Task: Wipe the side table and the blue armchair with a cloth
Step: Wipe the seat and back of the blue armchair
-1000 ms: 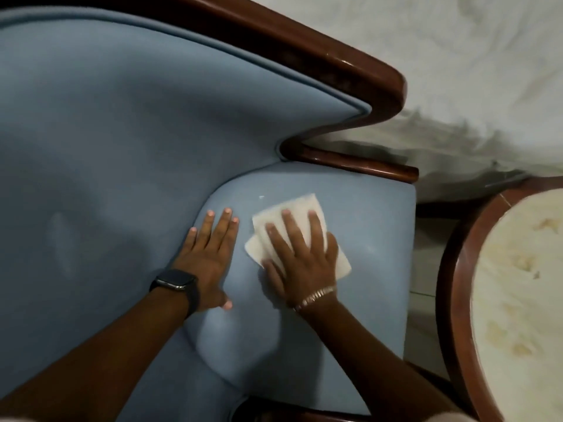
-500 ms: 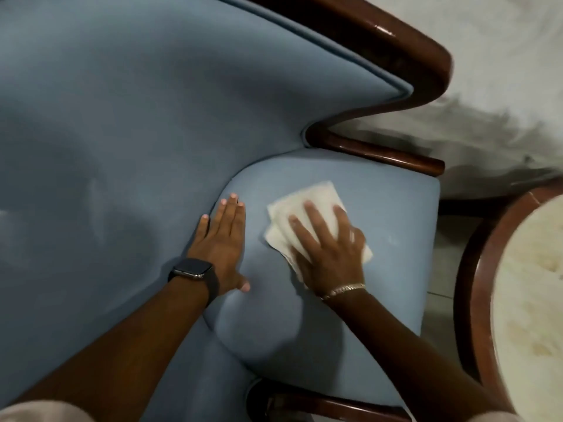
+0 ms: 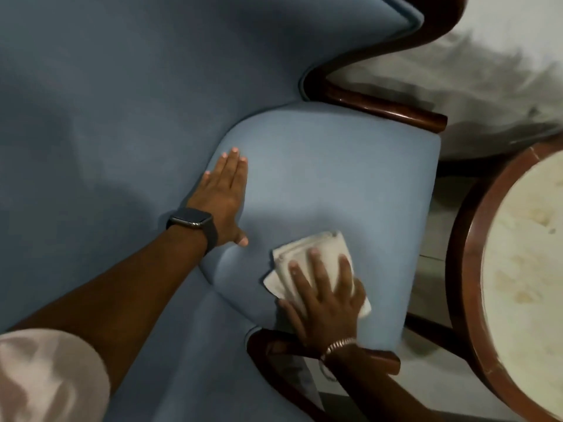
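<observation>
Your right hand [image 3: 327, 295] flat, fingers spread, pressing folded cloth [image 3: 307, 263] on blue armchair [image 3: 335, 166] arm pad, perhaps gripping; left hand [image 3: 224, 196] flat beside, empty.

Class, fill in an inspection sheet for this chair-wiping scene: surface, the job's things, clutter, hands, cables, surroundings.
Surface: blue armchair seat cushion, no marks visible.
Job's things: folded white cloth flat on the seat near its front; side table with pale mottled top at the right.
Clutter: nothing seen.
Hands: left hand flat and bare on the cushion's edge, watch on its wrist; right hand spread on the cloth, bracelet on its wrist.
Cables: nothing seen.
Surroundings: dark wooden chair frame; pale floor behind.
</observation>
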